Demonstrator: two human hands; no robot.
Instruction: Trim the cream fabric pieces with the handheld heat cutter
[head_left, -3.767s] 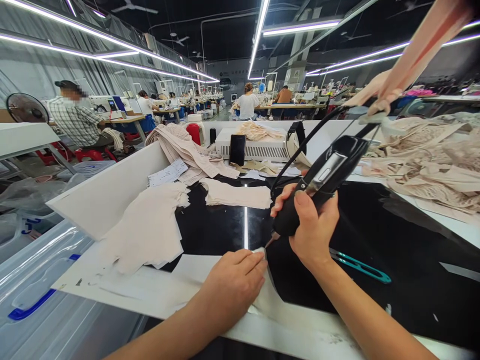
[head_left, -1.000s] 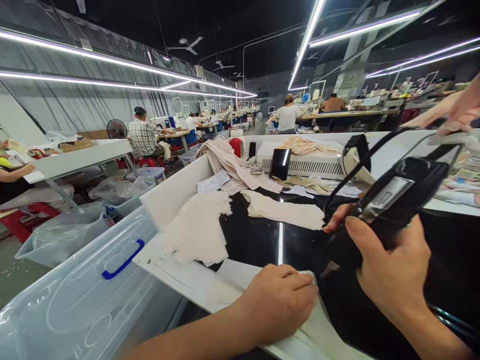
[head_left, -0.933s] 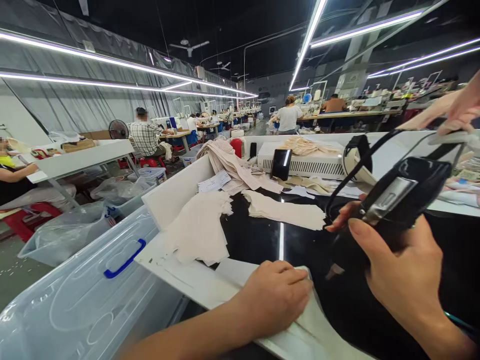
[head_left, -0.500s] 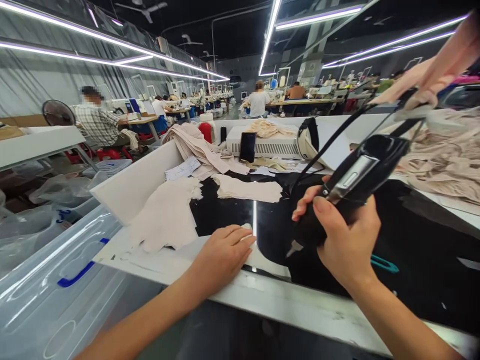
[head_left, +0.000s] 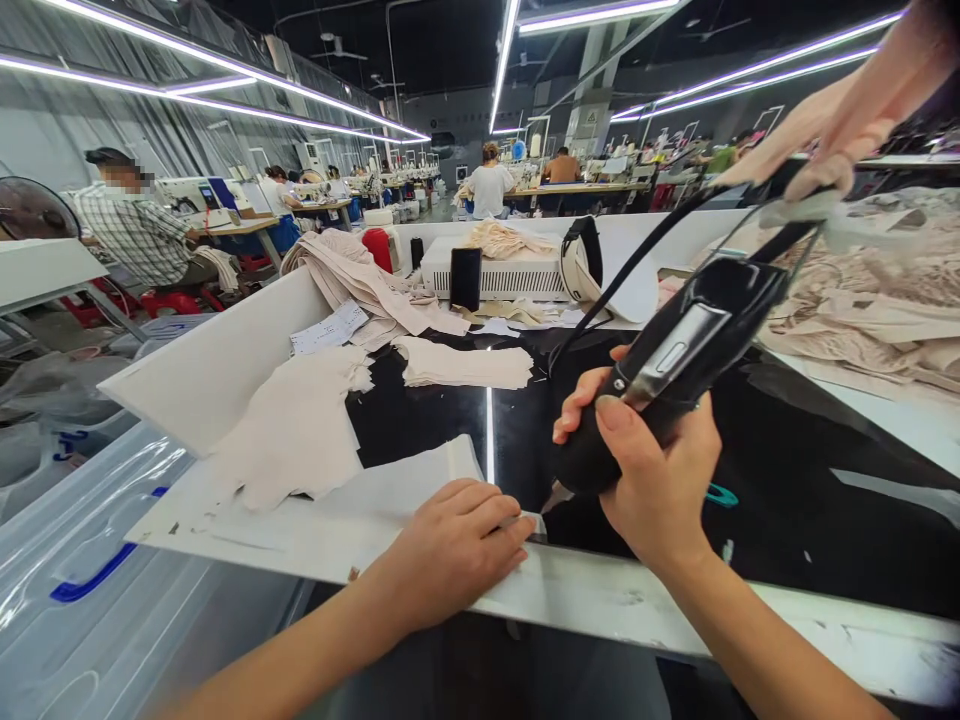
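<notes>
Head view: from where I stand, the right hand [head_left: 656, 470] has a firm grip on a black power tool [head_left: 694, 380], thumb along the near side and fingers curled round the far one. Its body is smooth, rounded and glossy, with a shiny metal plate [head_left: 675, 355] on top. It slants across the grip, upper end up and away to the right, narrow tip [head_left: 555, 495] down toward the left hand [head_left: 457, 540], just beside those fingertips. A slim black cord [head_left: 651, 245] curves above the right hand; soft, twisted pink cloth [head_left: 862, 105] hangs over the tool's upper end.

The left hand lies palm down, fingers together and slightly bent, at the desk [head_left: 592, 590] edge; I can't tell whether it pinches anything. Reaching out beyond it is a smooth white sheet [head_left: 405, 485], paper or cloth I couldn't say. Farther out to its left sits a broad cream stack [head_left: 300, 430], matte, with ragged edges, and beyond both hands, a narrower strip-shaped stack [head_left: 465, 364]. Around these the desktop is glossy black. A teal loop [head_left: 721, 495] shows just right of the right wrist, and crumpled beige cloth [head_left: 877, 310] heaps well beyond it.
</notes>
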